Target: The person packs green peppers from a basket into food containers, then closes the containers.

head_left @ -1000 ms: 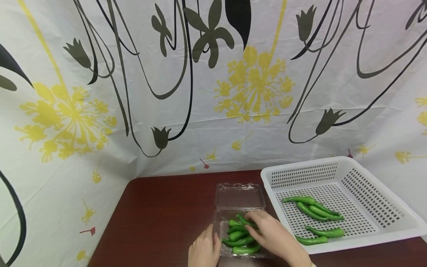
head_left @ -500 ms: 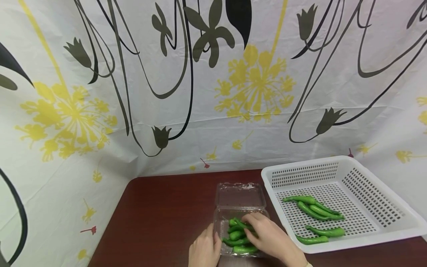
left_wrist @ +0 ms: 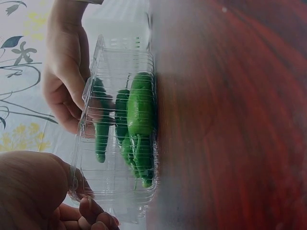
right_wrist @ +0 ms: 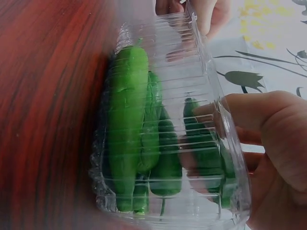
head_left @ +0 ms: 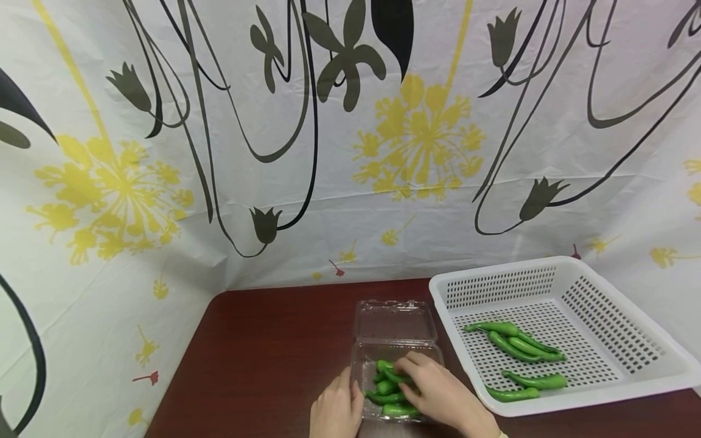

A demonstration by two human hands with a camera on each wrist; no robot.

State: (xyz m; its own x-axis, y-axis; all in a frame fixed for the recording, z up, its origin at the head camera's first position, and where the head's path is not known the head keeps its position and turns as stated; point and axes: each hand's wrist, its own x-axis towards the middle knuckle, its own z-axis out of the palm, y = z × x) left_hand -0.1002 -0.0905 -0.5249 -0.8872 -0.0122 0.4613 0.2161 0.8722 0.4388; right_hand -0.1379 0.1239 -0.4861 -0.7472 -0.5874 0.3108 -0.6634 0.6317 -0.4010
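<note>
A clear plastic clamshell box (head_left: 394,322) stands on the table with its lid folded back. Several green chili peppers (head_left: 384,398) lie in its bottom. My left hand (head_left: 335,406) pinches the box's left wall at the rim, thumb and fingers on either side. Over the right rim my right hand (head_left: 440,389) reaches in, its fingers and thumb gripping a green chili pepper (right_wrist: 201,139). In the left wrist view this green chili pepper (left_wrist: 100,127) sits above the others, with a gap beneath it. Part of it is hidden behind the right fingers in the head view.
To the right stands a white perforated plastic basket (head_left: 619,316) holding several more green chili peppers (head_left: 528,348). The dark red wooden table (head_left: 263,359) extends left of the box. A patterned cloth (head_left: 350,182) hangs behind and at the sides.
My right hand has shifted slightly left and nearer inside the box, carrying the chili pepper with it. The left hand keeps its hold, and the box and basket stay in place.
</note>
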